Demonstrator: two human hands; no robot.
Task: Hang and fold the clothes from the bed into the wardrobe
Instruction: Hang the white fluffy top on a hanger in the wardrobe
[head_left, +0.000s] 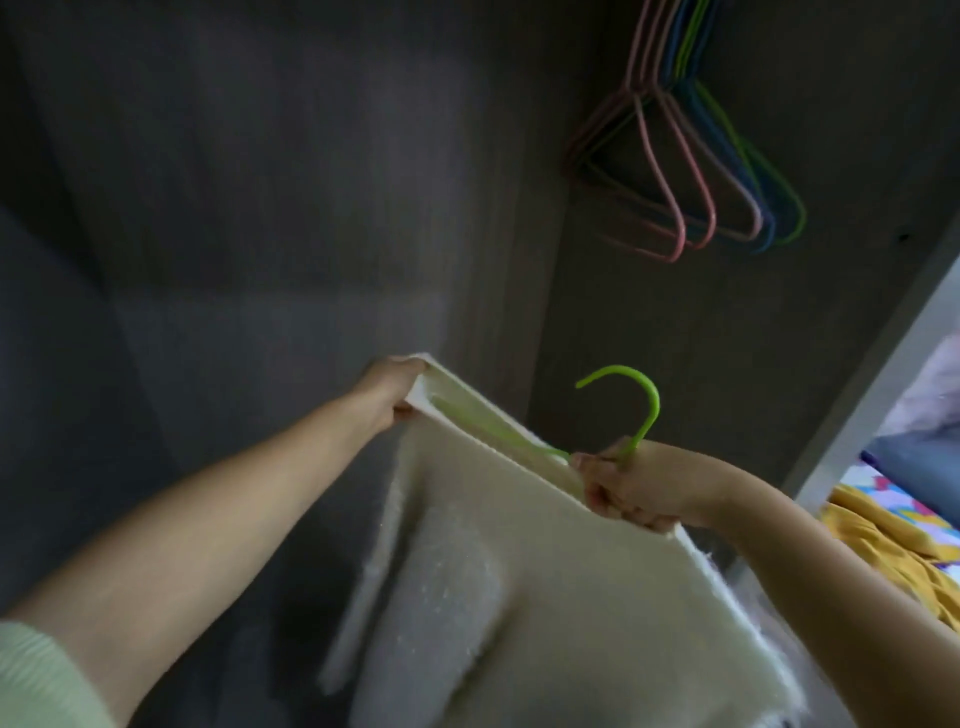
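Note:
A cream fuzzy garment (561, 587) hangs on a lime green hanger (641, 410), held up inside the dark wardrobe (291, 187). My left hand (387, 392) pinches the garment's far shoulder edge, where the hanger's arm shows inside the fabric. My right hand (631, 491) grips the hanger's neck together with the garment's top edge. The hook points up and left, free of any rail. The garment's lower part runs out of the frame.
Several empty hangers (696, 171), pink, blue and green, hang at the wardrobe's upper right. The wardrobe's pale side panel (883, 374) runs diagonally at right. Beyond it lie a yellow garment (883, 551) and a patterned bed sheet (904, 499).

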